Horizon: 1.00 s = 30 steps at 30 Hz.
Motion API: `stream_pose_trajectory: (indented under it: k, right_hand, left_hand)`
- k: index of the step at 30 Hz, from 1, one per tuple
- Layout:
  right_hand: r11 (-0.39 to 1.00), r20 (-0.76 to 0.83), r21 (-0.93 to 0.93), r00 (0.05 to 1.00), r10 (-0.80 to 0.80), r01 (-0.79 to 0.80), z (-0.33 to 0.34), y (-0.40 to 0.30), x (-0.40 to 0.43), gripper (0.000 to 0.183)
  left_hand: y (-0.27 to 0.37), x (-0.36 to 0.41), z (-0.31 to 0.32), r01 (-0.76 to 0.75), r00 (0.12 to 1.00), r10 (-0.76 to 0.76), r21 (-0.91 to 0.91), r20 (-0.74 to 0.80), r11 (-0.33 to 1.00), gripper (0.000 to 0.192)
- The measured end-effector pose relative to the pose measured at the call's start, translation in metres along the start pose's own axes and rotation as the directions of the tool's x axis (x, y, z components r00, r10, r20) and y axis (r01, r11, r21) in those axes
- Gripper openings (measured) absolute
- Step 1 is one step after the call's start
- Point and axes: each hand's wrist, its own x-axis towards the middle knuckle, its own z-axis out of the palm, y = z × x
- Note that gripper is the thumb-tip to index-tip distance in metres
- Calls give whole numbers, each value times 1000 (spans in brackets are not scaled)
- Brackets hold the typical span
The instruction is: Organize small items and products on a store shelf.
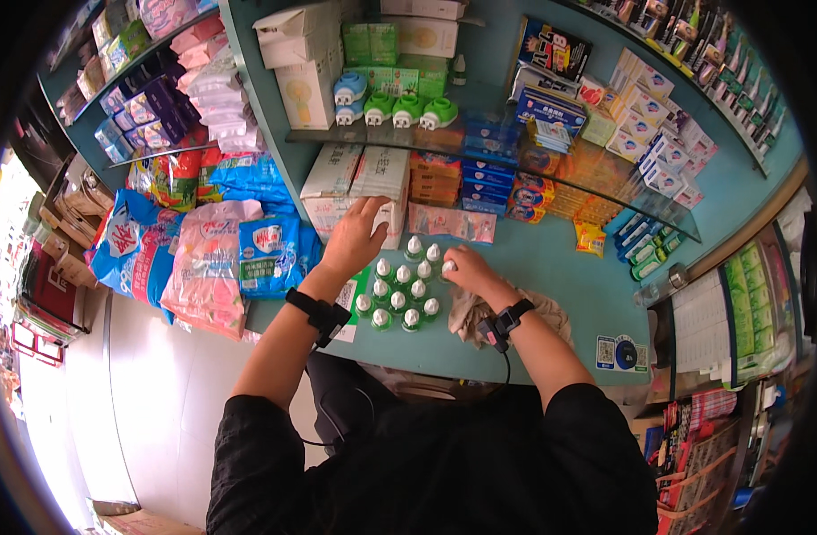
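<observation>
My right hand (474, 269) has its fingers around the white cap of a small bottle (450, 267), at the right side of a group of small green bottles with white pointed caps (398, 301). These stand upright on the green counter (381, 353). Under my right wrist lies a crumpled beige cloth (545, 311). My left hand (356, 237) is raised with thumb and fingers apart, holding nothing. It overlaps the front of a white cardboard carton (325, 190) in the picture; whether it touches the carton cannot be told.
Behind the bottles lies a flat pink packet (452, 224). A glass shelf (395, 139) overhangs boxed goods and carries green plug-in heaters (406, 112). Laundry bags (211, 267) crowd the left. A glass cup (677, 275) and a sheet with printed codes (621, 353) are at right.
</observation>
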Motion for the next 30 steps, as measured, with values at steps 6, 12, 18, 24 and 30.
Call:
stream_pose_trajectory:
  k: [6, 12, 18, 24, 30]
  right_hand:
    - [999, 97, 24, 995, 28, -31, -29, -3, -9, 39]
    - [920, -69, 390, 996, 59, -28, -165, -73, 38, 18]
    - [930, -137, 359, 980, 144, -86, -282, -80, 128, 16]
    - [927, -213, 259, 920, 329, -272, -299, -41, 239, 23]
    - [941, -264, -34, 912, 315, -336, -271, -22, 326, 46]
  left_hand:
    - [15, 59, -9, -168, 980, 183, 179, -75, 969, 36]
    - [8, 101, -10, -240, 962, 272, 358, -39, 902, 40]
    - [1, 122, -4, -229, 962, 270, 403, -49, 886, 39]
    - [-7, 131, -13, -247, 957, 286, 366, -54, 897, 42]
    - [-16, 140, -20, -232, 964, 263, 362, -39, 903, 45]
